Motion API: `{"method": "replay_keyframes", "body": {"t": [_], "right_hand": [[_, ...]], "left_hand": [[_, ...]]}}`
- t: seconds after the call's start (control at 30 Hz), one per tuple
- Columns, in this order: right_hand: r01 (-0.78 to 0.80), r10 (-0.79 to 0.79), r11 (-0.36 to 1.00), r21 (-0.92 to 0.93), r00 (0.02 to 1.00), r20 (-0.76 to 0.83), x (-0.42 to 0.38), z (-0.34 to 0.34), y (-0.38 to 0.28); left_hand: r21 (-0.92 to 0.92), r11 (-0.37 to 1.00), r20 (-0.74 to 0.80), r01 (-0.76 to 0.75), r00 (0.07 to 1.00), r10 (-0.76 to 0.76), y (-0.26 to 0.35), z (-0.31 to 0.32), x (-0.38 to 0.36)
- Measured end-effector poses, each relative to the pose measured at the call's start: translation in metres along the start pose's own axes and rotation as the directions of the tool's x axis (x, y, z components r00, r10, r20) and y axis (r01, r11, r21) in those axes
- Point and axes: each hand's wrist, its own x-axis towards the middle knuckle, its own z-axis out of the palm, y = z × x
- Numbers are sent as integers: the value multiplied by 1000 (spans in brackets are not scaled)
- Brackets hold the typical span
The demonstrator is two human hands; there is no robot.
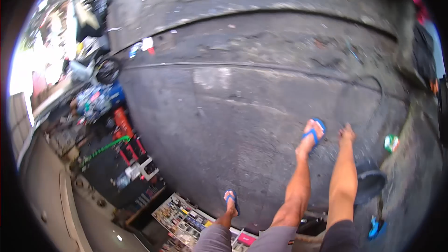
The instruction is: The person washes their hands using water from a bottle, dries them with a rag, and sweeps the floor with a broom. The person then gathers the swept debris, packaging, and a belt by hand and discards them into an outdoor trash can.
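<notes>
My right arm reaches forward at the right of the head view, and my right hand [347, 133] hangs over the dark floor [210, 126]. Its fingers look partly curled, but they are small and blurred, and no object shows in them. Left of this hand is my foot in a blue flip-flop [319, 125]. A dark round tub [372, 182] sits beside the forearm, and a green and white packet [391, 143] lies to the hand's right. My left hand is out of view.
A tray of many small parts [179, 219] is at the lower left, near my other flip-flop [235, 201]. Tools and a green strip [106, 151] lie along the left. Raised floor seams [186, 64] cross ahead. A blue item [374, 228] lies at lower right.
</notes>
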Motion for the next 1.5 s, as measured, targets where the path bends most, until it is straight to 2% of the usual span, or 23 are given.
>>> {"method": "replay_keyframes", "body": {"t": [0.03, 0.07, 0.1, 0.17, 0.23, 0.33, 0.4, 0.5, 0.57, 0.6, 0.7, 0.77, 0.83, 0.87, 0.9, 0.97, 1.03, 1.07, 1.13, 1.2, 1.3, 1.37, 1.5], "right_hand": [[0, 1, 999, 41, 1000, -10, -13, -1, -4], [-63, 62, 998, 0, 988, 139, -22, -9, -14], [-53, 53, 998, -25, 999, 12, -77, -1, -37], [-24, 38, 993, -114, 991, 126, -136, -5, -68], [-42, 67, 982, -184, 989, 131, -178, -1, -96], [-50, 97, 937, -345, 988, 120, -252, 15, -135], [-26, 82, 905, -425, 990, 115, -312, 36, -152], [26, 51, 876, -482, 988, 146, -409, 63, -157], [105, -15, 821, -561, 987, 162, -479, 87, -141], [149, -52, 833, -533, 980, 194, -518, 111, -133], [179, -104, 753, -633, 983, 154, -591, 139, -99], [204, -96, 783, -587, 973, 210, -645, 181, -62], [243, -109, 795, -555, 958, 264, -698, 230, -22], [254, -125, 804, -537, 956, 264, -727, 254, -2], [251, -122, 806, -536, 957, 264, -756, 283, 14], [292, -136, 803, -520, 939, 317, -801, 341, 49], [302, -109, 773, -558, 929, 352, -831, 400, 78], [329, -91, 737, -591, 914, 396, -844, 437, 93], [323, -58, 699, -638, 915, 399, -855, 507, 126], [336, -31, 666, -666, 905, 425, -874, 602, 146], [352, -65, 609, -711, 915, 398, -929, 702, 179], [404, -150, 551, -730, 908, 390, -969, 765, 194], [465, -237, 538, -703, 884, 404, -1026, 869, 211]], "left_hand": [[-32, 999, 36, -16, 999, 17, 27, -3, 0], [-96, 995, 85, -36, 995, 45, 68, -4, 4], [-146, 987, 121, -65, 989, 83, 100, -12, 7], [-265, 956, 172, -129, 969, 178, 171, -38, 16], [-380, 909, 200, -171, 944, 262, 234, -77, 27], [-506, 841, 210, -193, 918, 337, 287, -147, 51], [-554, 814, 217, -174, 914, 343, 287, -193, 72], [-513, 854, 282, -88, 922, 265, 221, -250, 104], [-404, 915, 359, -9, 918, 168, 154, -279, 131], [-327, 944, 397, 32, 912, 107, 119, -290, 149], [-122, 986, 449, 113, 892, -47, 49, -342, 194], [-70, 989, 441, 128, 894, -85, 34, -384, 235], [-125, 985, 388, 115, 920, -59, 56, -432, 283], [-199, 969, 325, 146, 943, -75, 103, -492, 296], [-359, 906, 444, 225, 895, -47, 108, -478, 355], [-583, 782, 497, 222, 858, 127, 178, -556, 408], [-686, 719, 359, 113, 912, 199, 242, -617, 457], [-684, 720, 350, 114, 918, 187, 272, -645, 485], [-793, 603, 299, 84, 917, 266, 314, -689, 533], [-797, 597, 272, 92, 937, 220, 343, -724, 576], [-748, 649, 293, 139, 947, 135, 339, -770, 644], [-714, 671, 304, 198, 952, 42, 323, -788, 684], [-648, 705, 317, 287, 944, -92, 296, -840, 773]]}}
